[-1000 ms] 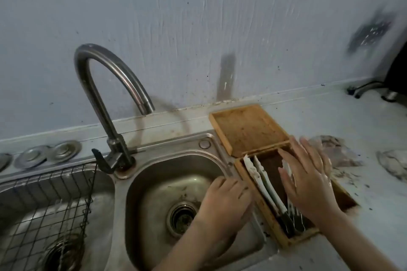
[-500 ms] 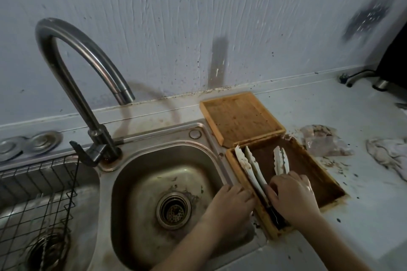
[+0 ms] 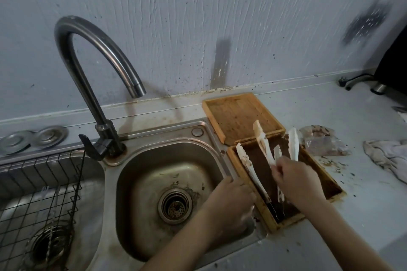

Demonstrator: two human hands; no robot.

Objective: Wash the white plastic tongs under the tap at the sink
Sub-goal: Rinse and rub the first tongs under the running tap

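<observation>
White plastic tongs smeared brown, lifted by clasping right hand, left hand curled on sink rim

White plastic tongs: two pairs, brown-stained, arms splayed, tips tilted up over the wooden box right of the sink. Tap arcs above the basin, no water visible.

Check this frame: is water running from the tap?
No: the tap spout shows no stream, and the right hand holds the white tongs above the wooden tray, beside the sink.
</observation>
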